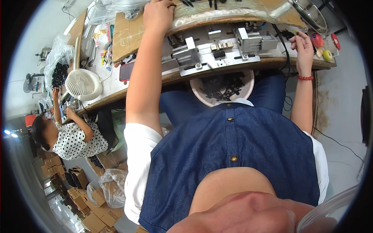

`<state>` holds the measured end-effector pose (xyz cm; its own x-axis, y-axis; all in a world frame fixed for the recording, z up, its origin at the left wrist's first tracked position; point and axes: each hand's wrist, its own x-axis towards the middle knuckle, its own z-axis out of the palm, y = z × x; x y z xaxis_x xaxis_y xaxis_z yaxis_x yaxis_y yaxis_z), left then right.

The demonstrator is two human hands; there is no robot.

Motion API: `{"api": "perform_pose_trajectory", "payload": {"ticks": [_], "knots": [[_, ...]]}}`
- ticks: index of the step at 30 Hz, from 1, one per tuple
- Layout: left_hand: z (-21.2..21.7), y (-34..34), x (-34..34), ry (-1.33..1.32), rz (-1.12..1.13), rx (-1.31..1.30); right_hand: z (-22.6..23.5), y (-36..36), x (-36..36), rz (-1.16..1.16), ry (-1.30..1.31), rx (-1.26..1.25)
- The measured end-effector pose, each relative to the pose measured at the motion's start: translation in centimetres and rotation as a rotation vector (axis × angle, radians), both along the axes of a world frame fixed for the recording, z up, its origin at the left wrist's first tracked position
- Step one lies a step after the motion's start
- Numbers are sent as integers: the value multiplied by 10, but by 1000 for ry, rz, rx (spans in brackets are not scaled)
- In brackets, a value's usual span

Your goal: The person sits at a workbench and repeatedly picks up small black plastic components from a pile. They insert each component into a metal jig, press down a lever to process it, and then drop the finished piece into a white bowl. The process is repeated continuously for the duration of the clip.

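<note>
My left hand (158, 14) reaches to the far side of the workbench, beside black parts (186, 2) on plastic-covered cardboard. The picture's upper edge cuts off its fingertips, so its grip is hidden. Out to the right, my right hand (304, 43), with a red bead bracelet at the wrist, hovers by the bench edge. Its fingers are loosely bent and apart, with nothing visible in them. Between my arms sits a metal clamping fixture (229, 61) with two side blocks. A small black piece (219, 54) lies at its middle, against light metal blocks.
A pink tub (250, 83) of black parts rests between my knees. Right of my right hand are a red and a yellow round object (327, 55). A black cable (286, 54) hangs over the edge. Leftward are a phone (125, 72), a white fan (83, 83) and a co-worker (77, 139).
</note>
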<state>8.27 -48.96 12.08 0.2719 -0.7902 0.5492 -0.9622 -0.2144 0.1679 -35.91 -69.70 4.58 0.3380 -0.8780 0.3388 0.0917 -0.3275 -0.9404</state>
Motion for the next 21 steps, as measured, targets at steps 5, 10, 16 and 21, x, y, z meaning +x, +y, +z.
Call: {"api": "perform_pose_trajectory", "payload": {"ticks": [5,10,16,21], "knots": [[2,-12,-17,65,-12,-54,7,80,30,335,-191,260],[18,36,-147,430,-447,-206,6,166,76,738,-346,985],[-24,59,-206,320,-638,0,-2,183,89,756,-449,1484],[-11,55,-193,374,-600,-114,-14,150,70,770,-557,1328]]}}
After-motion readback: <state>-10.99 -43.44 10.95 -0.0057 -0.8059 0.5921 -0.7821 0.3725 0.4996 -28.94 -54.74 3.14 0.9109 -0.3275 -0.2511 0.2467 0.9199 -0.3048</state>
